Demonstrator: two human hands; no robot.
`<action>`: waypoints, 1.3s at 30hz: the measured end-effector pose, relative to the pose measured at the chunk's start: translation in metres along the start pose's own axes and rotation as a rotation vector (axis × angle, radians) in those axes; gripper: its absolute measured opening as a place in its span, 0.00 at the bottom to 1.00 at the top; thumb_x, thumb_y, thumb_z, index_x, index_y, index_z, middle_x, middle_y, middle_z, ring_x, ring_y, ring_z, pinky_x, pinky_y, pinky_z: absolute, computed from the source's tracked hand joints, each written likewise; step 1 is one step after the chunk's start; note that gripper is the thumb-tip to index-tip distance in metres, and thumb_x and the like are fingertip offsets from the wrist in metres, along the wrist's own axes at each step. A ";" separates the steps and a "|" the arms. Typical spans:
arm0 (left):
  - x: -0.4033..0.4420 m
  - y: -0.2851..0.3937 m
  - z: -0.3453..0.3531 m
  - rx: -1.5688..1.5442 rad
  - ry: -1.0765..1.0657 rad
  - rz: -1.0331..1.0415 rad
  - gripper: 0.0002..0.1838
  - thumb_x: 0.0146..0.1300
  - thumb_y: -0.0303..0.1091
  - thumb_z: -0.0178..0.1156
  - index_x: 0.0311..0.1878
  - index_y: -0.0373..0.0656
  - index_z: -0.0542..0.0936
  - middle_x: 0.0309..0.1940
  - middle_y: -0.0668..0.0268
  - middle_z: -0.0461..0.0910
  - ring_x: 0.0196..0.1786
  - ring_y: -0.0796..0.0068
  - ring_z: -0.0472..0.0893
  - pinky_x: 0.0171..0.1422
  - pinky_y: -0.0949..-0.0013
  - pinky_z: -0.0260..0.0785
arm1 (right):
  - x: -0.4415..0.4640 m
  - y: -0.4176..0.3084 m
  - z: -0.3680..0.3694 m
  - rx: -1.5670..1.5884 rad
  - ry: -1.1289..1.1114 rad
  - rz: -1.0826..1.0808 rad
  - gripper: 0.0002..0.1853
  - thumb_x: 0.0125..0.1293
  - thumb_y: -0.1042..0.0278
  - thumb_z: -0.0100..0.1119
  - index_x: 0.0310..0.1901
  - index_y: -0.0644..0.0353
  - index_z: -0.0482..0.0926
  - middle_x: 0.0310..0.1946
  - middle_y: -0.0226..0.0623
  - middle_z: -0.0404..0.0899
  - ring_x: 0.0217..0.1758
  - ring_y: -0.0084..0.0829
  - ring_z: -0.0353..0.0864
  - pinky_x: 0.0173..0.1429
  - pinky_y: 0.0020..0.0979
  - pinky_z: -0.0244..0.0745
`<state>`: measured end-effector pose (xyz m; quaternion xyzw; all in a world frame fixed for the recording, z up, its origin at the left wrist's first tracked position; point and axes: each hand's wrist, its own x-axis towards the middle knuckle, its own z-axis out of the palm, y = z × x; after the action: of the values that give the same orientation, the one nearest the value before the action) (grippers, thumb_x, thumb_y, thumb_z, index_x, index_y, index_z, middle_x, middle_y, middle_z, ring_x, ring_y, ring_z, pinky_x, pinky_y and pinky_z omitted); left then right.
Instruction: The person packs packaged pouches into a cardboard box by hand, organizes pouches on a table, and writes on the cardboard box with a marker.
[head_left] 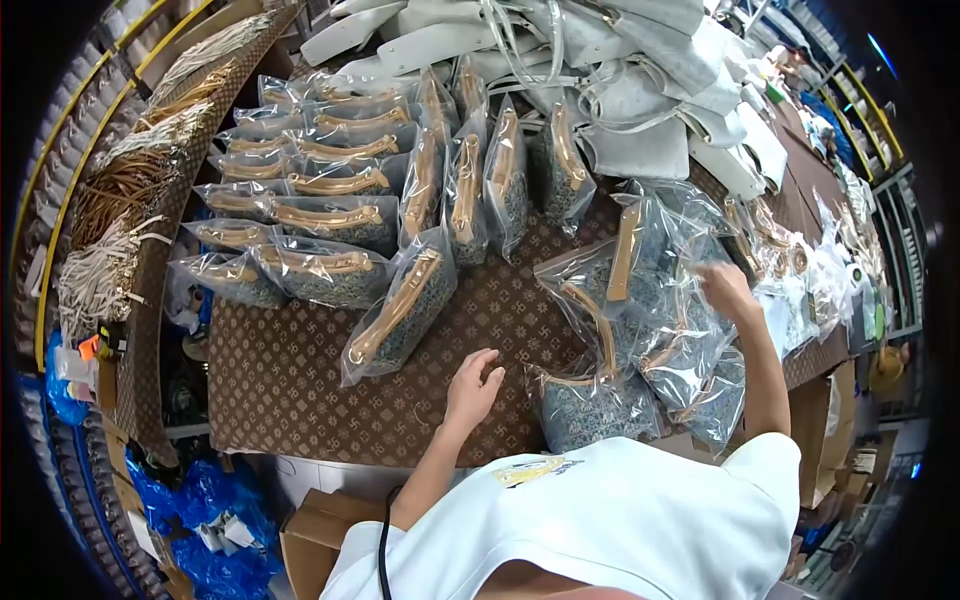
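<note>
My left hand (473,388) hovers over the patterned brown cloth with its thumb and fingers apart, holding nothing. To its left is a clear-bagged handbag (398,310) with a tan strip along its top. My right hand (727,290) reaches to the right side of a heap of clear plastic bags, each around a blue-grey patterned handbag with tan trim. Its fingers are blurred against the plastic; whether they grip it I cannot make out. In this heap one bagged handbag (625,250) lies at the back and another bagged handbag (597,412) lies nearest my body.
Rows of bagged handbags (335,215) stand at the back left of the table (300,380). Behind them is a pile of white bags (640,150). Bundled straps (110,270) hang over a left rack. A cardboard box (315,540) and blue plastic (215,530) lie below.
</note>
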<state>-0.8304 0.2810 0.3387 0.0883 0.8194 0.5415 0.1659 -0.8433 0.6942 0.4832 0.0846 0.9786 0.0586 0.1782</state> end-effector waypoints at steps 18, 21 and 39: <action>-0.032 -0.021 0.009 -0.237 0.220 -0.379 0.18 0.61 0.31 0.56 0.54 0.37 0.73 0.47 0.60 0.77 0.48 0.73 0.77 0.51 0.72 0.69 | 0.172 -0.020 0.007 0.165 0.766 0.392 0.26 0.51 0.70 0.56 0.56 0.52 0.70 0.51 0.47 0.73 0.57 0.45 0.69 0.56 0.47 0.63; -0.034 -0.019 0.014 -0.207 0.230 -0.382 0.18 0.61 0.32 0.56 0.54 0.37 0.73 0.48 0.59 0.77 0.49 0.72 0.77 0.52 0.72 0.68 | 0.140 -0.145 -0.044 0.069 0.675 -0.113 0.42 0.48 0.62 0.64 0.66 0.47 0.55 0.68 0.43 0.50 0.72 0.50 0.42 0.68 0.58 0.39; -0.061 -0.040 0.004 -0.386 0.349 -0.539 0.19 0.62 0.31 0.55 0.55 0.35 0.72 0.49 0.60 0.77 0.48 0.76 0.76 0.54 0.74 0.67 | 0.119 -0.179 -0.031 0.160 0.771 -0.308 0.51 0.45 0.62 0.70 0.69 0.48 0.47 0.69 0.38 0.46 0.72 0.49 0.40 0.69 0.56 0.38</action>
<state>-0.7707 0.2489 0.3116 -0.2573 0.7119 0.6299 0.1739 -0.9896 0.5389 0.4456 -0.0774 0.9763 -0.0174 -0.2015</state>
